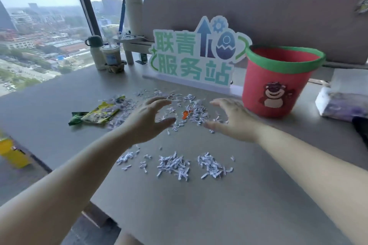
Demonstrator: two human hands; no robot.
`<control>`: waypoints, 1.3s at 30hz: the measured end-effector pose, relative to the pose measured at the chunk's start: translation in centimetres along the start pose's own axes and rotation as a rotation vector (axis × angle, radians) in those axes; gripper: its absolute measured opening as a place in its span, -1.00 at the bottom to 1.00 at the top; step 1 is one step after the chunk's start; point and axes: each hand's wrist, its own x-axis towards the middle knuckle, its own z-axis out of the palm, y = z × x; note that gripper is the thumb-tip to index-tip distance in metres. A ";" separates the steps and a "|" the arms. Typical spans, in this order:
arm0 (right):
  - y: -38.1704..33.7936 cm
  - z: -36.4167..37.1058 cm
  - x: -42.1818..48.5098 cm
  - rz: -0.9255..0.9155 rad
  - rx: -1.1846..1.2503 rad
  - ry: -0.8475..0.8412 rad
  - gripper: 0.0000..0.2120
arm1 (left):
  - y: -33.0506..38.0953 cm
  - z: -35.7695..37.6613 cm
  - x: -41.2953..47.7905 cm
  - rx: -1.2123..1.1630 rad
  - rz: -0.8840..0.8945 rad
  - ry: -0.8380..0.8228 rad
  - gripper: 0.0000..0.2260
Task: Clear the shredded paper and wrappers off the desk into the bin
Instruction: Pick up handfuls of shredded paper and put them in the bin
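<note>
White and pale-lilac shredded paper [196,112] lies in short curled strips on the grey desk [199,215]. One loose spread sits toward the far side, between my two hands. A second group lies nearer me in small clumps, the two densest side by side.

A green and yellow wrapper [99,113] lies flat at the left edge of the far spread, partly covered with strips. A small orange wrapper [186,114] sits among the strips between my hands.

The bin [278,77] is red with a green rim and a bear figure on its wall. It stands upright on the desk just to the right of my right hand.

My left grip [147,119] hovers over the far spread, fingers and thumb curved and set wide apart, holding nothing. My right grip [233,119] has its fingers extended leftward and its thumb low by the strips, also holding nothing. I cannot tell whether either touches the paper.

A green-lettered sign [195,59] stands behind the spread, beside the bin.
</note>
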 end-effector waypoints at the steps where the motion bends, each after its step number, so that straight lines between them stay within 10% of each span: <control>1: 0.0 0.7 -0.6 0.006 -0.016 -0.056 -0.25 | -0.5 0.5 -1.1 0.010 -0.024 -0.043 -0.41; 11: 0.5 4.4 -4.9 -0.054 -0.112 -0.238 0.19 | 0.2 4.1 -6.7 0.026 -0.009 -0.245 0.04; 39: 1.5 7.3 6.5 0.117 -0.166 -0.074 0.18 | -4.3 6.0 -0.1 0.187 -0.307 -0.111 -0.05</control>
